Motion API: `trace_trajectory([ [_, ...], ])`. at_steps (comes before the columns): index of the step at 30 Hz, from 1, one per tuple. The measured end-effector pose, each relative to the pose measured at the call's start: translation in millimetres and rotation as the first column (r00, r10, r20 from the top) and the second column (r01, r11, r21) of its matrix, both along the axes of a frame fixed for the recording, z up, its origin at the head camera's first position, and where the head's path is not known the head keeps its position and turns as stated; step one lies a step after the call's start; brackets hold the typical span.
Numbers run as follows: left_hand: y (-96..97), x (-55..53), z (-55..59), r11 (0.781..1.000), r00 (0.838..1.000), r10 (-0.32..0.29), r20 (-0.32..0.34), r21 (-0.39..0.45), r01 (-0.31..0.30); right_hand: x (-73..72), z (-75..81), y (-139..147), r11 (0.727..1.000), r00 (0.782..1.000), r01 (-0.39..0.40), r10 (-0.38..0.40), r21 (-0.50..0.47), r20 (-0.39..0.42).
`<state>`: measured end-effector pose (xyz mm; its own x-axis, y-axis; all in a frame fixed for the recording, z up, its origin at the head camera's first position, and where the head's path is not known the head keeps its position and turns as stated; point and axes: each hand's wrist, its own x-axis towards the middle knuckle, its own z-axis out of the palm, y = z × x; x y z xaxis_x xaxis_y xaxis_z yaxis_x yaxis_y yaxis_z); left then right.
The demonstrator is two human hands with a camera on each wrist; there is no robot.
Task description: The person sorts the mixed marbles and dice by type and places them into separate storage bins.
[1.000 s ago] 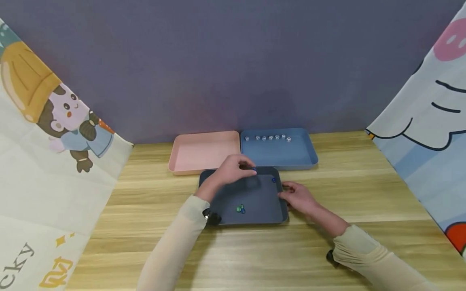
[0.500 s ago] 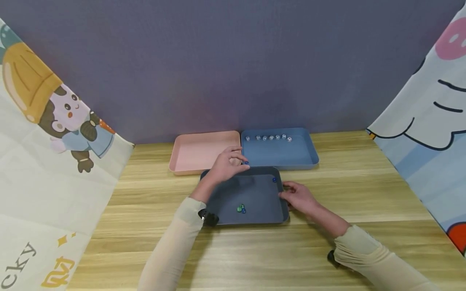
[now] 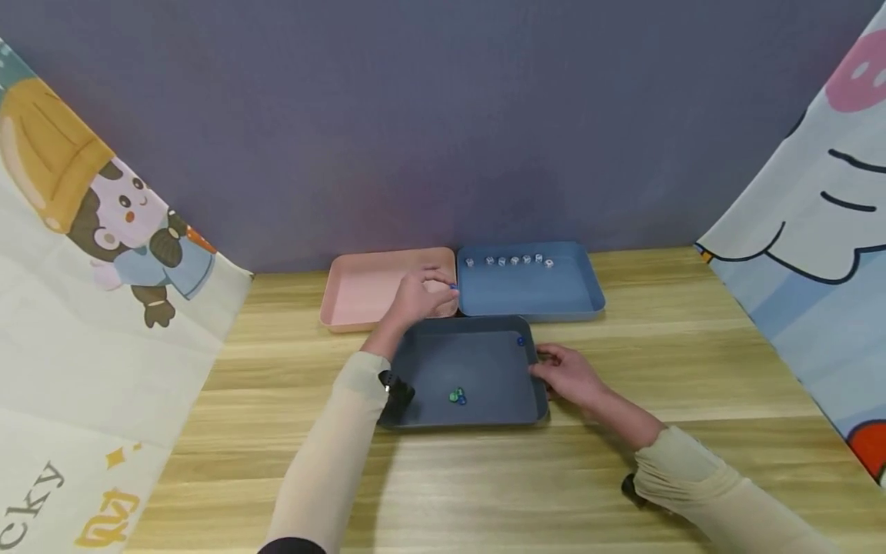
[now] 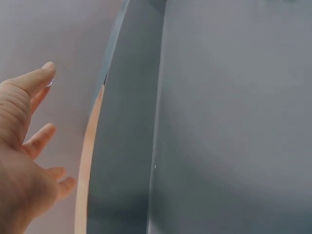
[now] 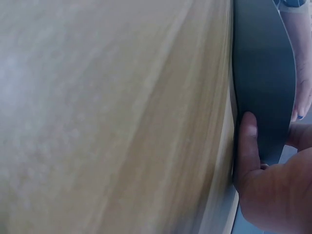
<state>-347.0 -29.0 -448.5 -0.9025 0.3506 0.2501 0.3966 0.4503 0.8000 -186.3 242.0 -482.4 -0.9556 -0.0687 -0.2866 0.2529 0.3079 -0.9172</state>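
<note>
My left hand (image 3: 415,296) pinches a small blue marble (image 3: 453,287) between thumb and fingertips, over the pink tray's (image 3: 335,304) right side. In the left wrist view the left hand (image 4: 29,131) shows beyond the dark tray's wall, the other fingers spread; a glassy glint shows under one fingertip. My right hand (image 3: 569,377) holds the right rim of the dark tray (image 3: 415,419). In the right wrist view a finger (image 5: 249,141) lies along that tray's outer wall. In the dark tray sit a small green and blue cluster (image 3: 457,396) and one blue marble (image 3: 521,341).
Several white dice (image 3: 514,261) form a row along the back of the blue tray (image 3: 533,296), which stands right of the pink tray. All three trays lie close together on a wood-grain table (image 3: 277,400). A dark grey backdrop (image 3: 443,131) rises behind them.
My left hand has moved from above the dark tray, back and to the left, over the pink tray's right side, carrying the blue marble. The right hand stays at the dark tray's rim.
</note>
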Motion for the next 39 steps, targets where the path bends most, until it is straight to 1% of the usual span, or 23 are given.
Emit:
trace_trajectory([
  [3,-3.2,-11.2,-1.1,1.0,1.0,0.02,0.024,0.009,-0.02,-0.1,0.3,0,1.0,1.0,-0.002,0.002,0.004,-0.004],
  [8,-7.8,-26.2,-5.1,0.997,0.994,0.048,0.102,0.048,-0.053,-0.8,-3.5,-1,1.0,1.0,0.005,-0.005,-0.011,-0.009],
  [11,-7.6,-34.6,-8.7,0.997,0.991,0.048,0.126,0.058,-0.056,-1.4,-5.2,0,1.0,1.0,0.011,-0.011,-0.012,-0.017],
  [16,-5.4,-43.9,-15.8,0.997,0.985,0.041,0.166,0.062,-0.052,-1.0,-5.9,-1,1.0,1.0,0.018,-0.019,-0.004,-0.013],
  [23,-4.0,-47.3,-17.5,0.994,0.976,0.035,0.216,0.09,-0.055,-0.3,-4.4,-4,1.0,1.0,0.022,-0.022,-0.02,-0.021],
  [29,-6.2,-48.3,-17.5,0.998,0.969,0.036,0.243,0.048,-0.049,0.7,-2.0,-5,1.0,1.0,0.019,-0.019,-0.023,-0.019],
  [34,-8.4,-48.8,-18.6,0.998,0.974,0.046,0.223,0.024,-0.052,0.0,-1.9,-3,0.999,1.0,0.015,-0.016,-0.029,-0.024],
  [39,-10.7,-46.5,-16.2,0.998,0.978,0.066,0.199,-0.011,-0.066,-1.4,-3.1,-2,1.0,1.0,0.019,-0.02,-0.019,-0.02],
])
